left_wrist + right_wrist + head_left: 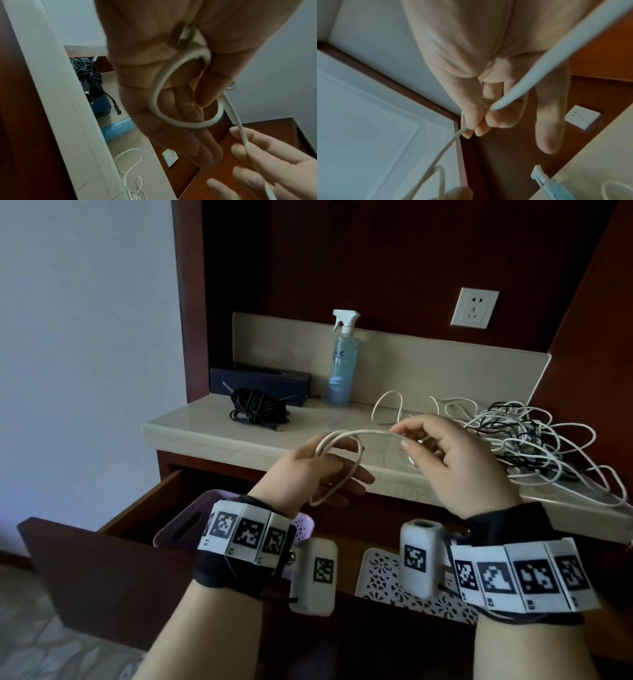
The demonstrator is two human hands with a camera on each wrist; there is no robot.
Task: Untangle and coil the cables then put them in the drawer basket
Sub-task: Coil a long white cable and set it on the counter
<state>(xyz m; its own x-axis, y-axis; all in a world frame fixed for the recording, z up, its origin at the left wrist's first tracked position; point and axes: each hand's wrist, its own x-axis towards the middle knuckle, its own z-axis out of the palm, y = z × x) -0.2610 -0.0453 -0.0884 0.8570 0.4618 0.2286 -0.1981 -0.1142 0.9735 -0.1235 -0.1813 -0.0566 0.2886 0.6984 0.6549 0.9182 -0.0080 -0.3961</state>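
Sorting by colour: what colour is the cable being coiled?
White cable; the head view shows it best.

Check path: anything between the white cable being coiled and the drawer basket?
Nothing visible blocks it. The white cable loops around the left hand, fed by the right hand. The drawer is open below, purple basket uncovered. But the cable still trails into the tangled pile on the counter.

A home room: wooden cabinet (pixel 376 251), marble counter (pixel 212 429), wall socket (pixel 474 308).
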